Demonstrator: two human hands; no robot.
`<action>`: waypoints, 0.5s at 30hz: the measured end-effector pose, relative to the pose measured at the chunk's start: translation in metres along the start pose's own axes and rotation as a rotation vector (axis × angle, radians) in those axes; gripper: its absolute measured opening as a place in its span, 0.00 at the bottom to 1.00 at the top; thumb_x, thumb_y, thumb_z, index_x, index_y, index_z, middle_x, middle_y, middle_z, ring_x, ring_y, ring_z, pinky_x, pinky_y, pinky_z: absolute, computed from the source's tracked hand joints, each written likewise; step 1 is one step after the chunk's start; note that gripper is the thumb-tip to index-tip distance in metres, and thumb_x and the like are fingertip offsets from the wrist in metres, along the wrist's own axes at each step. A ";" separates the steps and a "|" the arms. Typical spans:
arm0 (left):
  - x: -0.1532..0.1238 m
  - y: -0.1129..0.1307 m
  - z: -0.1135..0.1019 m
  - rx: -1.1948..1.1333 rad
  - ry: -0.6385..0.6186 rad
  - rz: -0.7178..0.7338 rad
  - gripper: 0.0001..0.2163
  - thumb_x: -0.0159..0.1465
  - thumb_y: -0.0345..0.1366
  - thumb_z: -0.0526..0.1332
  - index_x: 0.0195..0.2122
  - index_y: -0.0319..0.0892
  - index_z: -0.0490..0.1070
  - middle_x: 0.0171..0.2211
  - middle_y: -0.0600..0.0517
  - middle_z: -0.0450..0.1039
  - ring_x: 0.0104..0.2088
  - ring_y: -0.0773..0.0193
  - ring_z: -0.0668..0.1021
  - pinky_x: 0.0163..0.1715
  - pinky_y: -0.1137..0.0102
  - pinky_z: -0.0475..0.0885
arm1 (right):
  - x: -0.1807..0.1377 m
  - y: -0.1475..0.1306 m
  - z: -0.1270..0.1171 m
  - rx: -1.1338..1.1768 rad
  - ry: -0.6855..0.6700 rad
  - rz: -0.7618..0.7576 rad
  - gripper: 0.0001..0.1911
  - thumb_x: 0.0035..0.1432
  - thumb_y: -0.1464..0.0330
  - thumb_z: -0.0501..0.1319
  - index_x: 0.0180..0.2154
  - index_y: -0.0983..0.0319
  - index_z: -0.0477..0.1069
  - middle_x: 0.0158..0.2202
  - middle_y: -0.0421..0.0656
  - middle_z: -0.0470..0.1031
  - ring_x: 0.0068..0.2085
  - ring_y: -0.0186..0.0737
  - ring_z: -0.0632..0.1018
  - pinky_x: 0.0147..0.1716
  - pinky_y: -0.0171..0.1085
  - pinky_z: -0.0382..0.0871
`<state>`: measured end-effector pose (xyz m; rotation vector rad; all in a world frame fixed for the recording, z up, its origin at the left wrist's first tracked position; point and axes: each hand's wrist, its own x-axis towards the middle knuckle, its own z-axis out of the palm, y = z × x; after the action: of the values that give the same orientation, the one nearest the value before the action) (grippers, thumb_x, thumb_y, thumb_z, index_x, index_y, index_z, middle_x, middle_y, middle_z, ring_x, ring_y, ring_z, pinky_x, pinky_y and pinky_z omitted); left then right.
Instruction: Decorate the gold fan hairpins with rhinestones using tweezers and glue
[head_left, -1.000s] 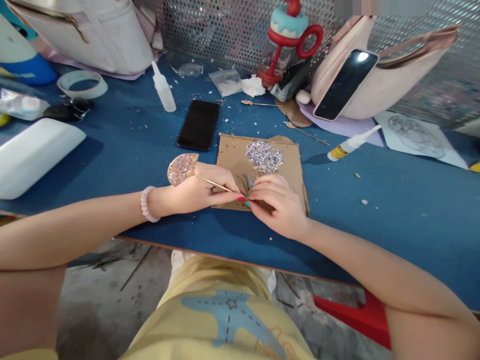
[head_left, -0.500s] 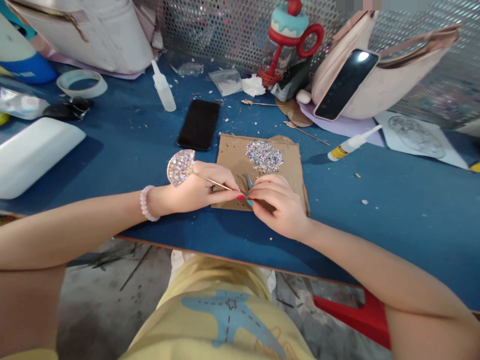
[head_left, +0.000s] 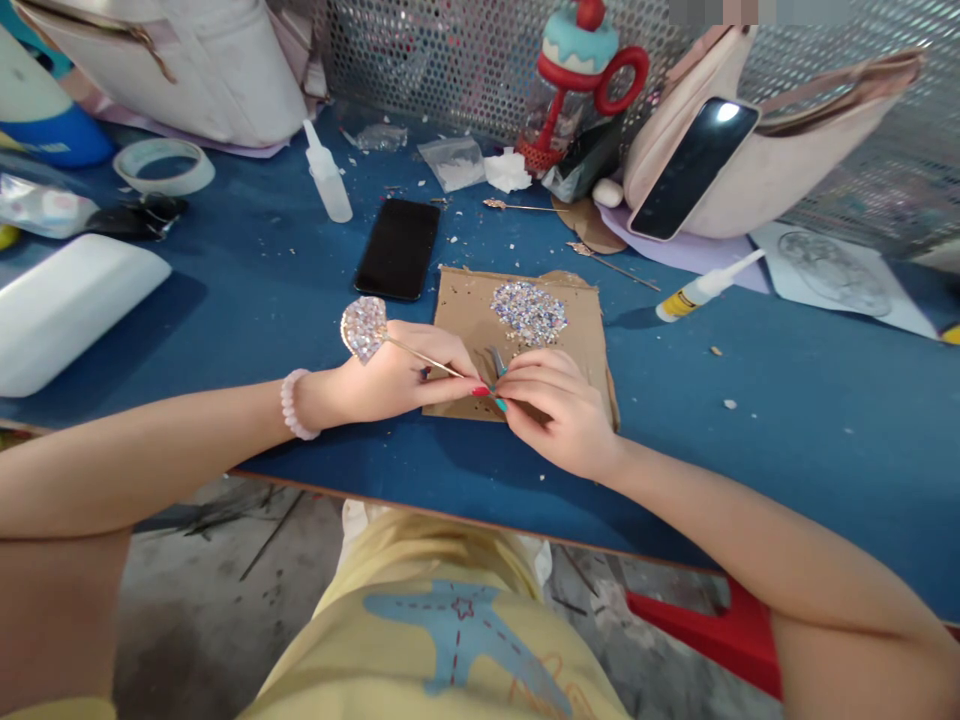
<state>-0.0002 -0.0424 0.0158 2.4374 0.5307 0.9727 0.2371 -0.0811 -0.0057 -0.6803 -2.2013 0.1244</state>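
My left hand (head_left: 397, 378) pinches the thin gold stick of a hairpin whose fan-shaped head (head_left: 364, 328), covered in sparkly stones, sticks up to the left of my knuckles. My right hand (head_left: 559, 405) is closed on small tweezers (head_left: 496, 361), fingertips meeting those of the left hand. Both hands rest on the near edge of a brown cardboard sheet (head_left: 465, 300) on the blue table. A pile of loose rhinestones (head_left: 529, 311) lies on the cardboard just beyond my right hand.
A black phone (head_left: 397, 248) lies beyond the cardboard, a small glue bottle (head_left: 327, 183) behind it. Another glue bottle (head_left: 705, 288) lies at the right. A second phone (head_left: 690, 168) leans on a pink bag. A white case (head_left: 64, 305) and tape roll (head_left: 163, 166) sit left.
The hairpin has turned in my left fingers: its fan head, seen from the tan back a second ago, now shows its sparkly face and sits slightly higher. The right hand has barely moved.
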 end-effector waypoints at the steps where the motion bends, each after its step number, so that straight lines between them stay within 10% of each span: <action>1: 0.000 0.000 0.000 -0.006 -0.002 -0.001 0.10 0.72 0.37 0.62 0.35 0.39 0.78 0.31 0.51 0.83 0.31 0.68 0.82 0.34 0.75 0.74 | 0.000 0.000 0.000 -0.001 -0.001 0.000 0.06 0.62 0.76 0.63 0.39 0.60 0.74 0.35 0.43 0.84 0.41 0.44 0.81 0.42 0.46 0.77; 15: 0.003 0.004 -0.005 -0.155 -0.061 -0.132 0.29 0.79 0.49 0.43 0.30 0.38 0.74 0.27 0.49 0.79 0.28 0.67 0.79 0.32 0.74 0.73 | 0.001 -0.002 -0.002 -0.027 -0.007 0.025 0.06 0.63 0.76 0.62 0.36 0.60 0.73 0.33 0.42 0.83 0.39 0.43 0.82 0.40 0.44 0.76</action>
<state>-0.0007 -0.0425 0.0230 2.2563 0.5648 0.8498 0.2373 -0.0821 -0.0030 -0.7238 -2.2050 0.1100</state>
